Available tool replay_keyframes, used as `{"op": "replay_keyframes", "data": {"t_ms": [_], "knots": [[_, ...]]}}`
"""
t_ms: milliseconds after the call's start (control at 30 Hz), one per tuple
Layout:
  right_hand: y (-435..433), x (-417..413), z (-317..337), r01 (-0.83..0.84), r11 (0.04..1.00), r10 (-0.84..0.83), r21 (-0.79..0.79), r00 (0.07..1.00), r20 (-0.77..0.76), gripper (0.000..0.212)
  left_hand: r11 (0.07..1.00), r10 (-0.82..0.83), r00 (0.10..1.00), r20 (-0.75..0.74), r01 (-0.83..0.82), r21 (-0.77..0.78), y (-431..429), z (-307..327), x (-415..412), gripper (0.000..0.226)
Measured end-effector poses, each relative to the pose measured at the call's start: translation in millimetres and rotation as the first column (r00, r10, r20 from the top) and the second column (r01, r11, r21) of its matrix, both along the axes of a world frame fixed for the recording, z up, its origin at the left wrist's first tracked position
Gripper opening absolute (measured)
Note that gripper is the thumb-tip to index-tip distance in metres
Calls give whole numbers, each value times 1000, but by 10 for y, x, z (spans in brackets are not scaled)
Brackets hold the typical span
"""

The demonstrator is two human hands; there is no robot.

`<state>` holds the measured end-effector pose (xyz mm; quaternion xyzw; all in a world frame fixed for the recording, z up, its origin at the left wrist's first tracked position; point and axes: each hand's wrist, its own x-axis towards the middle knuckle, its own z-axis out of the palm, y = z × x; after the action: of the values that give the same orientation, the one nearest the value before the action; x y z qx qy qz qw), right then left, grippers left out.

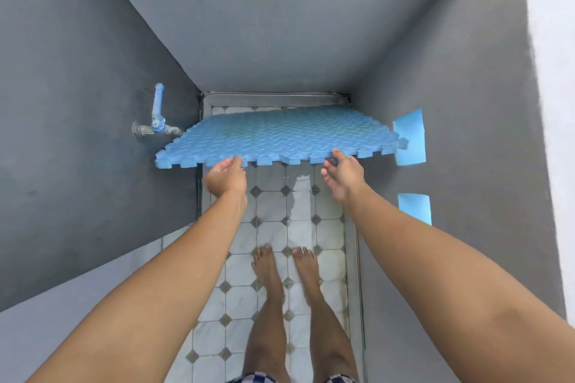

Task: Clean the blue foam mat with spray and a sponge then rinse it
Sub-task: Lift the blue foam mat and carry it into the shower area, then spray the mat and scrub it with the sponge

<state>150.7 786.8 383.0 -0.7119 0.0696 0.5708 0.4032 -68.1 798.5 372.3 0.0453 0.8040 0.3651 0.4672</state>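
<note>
Head view: both hands, left and right, grip blue foam mat near edge; fingertips hidden underneath

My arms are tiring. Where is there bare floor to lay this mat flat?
The tiled floor is bare between the feet and the far wall, under the mat that both hands hold. The side walls crowd it: the mat looks wider than the floor, and the tap juts in.

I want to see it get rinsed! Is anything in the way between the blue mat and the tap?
Nothing visible is. The blue foam mat, held level by the left hand and right hand, already has its left corner right by the tap on the left wall.
</note>
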Motion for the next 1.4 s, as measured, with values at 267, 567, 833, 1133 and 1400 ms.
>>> {"op": "replay_keyframes", "data": {"t_ms": [267,567,833,1133,1400], "knots": [[141,169,-484,-61,998,60,-24,997,-41,65,987,-150,986,-79,153,36,183,-437,34,36],[-392,169,-397,-225,961,212,-160,973,-92,46,854,-452,885,109,465,-235,-351,-502,-46,77],[-472,2,500,-350,931,359,-99,928,97,34,817,-548,816,186,570,-92,-138,565,-76,57],[822,79,2156,-688,706,440,168,612,657,12,690,-557,783,-275,621,371,1248,2549,126,38],[2330,348,2632,-891,432,362,-142,26,932,45,508,-460,708,-536,705,495,2526,3525,404,53]]}}
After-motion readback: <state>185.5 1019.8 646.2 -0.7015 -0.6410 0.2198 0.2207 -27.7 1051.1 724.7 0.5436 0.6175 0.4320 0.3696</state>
